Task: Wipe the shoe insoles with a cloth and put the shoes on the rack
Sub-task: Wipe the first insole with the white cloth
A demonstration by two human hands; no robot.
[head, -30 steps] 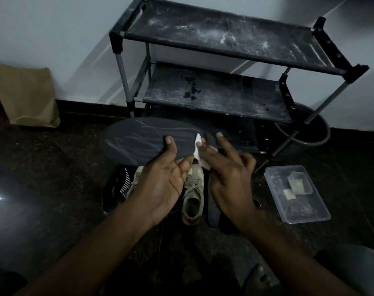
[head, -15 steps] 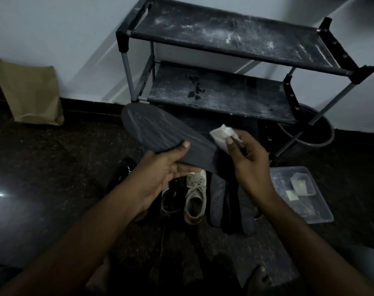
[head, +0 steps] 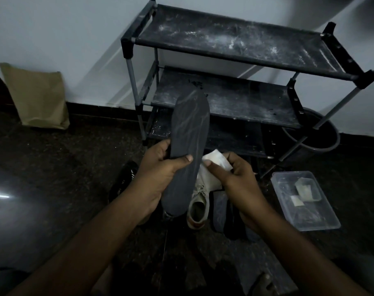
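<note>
Grey insole (head: 190, 129), long and flat with a rounded toe. The left hand (head: 158, 180) grips it at the waist, thumb laid across the face and fingers wrapped behind the far edge. Toe end points up toward the rack; heel end hangs low over the shoes. Surface is matte with faint pale streaks. It looks like thin foam, likely to flex if pressed without backing.

Right hand (head: 239, 182) pinches a small white cloth (head: 215, 159) between thumb and curled fingers, just beside the insole's right edge. Contact is not certain.

Step in hand, as judged: wiping this insole. The next move calls for laying the cloth on the face and drawing it along the length, with the left hand bracing from behind so the sheet does not buckle. Shoes are not yet on the rack.

Below the hands, on the dark speckled stone floor (head: 75, 167):
- beige lace-up shoe (head: 198, 210), mouth open toward the camera
- black shoe (head: 123, 180) to its left, partly hidden
- dark flat pieces (head: 220, 208) to its right, too dim to sort

Beyond:
- tiered rack (head: 235, 99), black fabric shelves on grey tube posts, smeared with white dust
- clear plastic tub (head: 310, 220) at right, holding folded pale squares
- dark round bucket (head: 327, 139) behind the rack leg
- brown paper bag (head: 36, 97) against the wall
</note>
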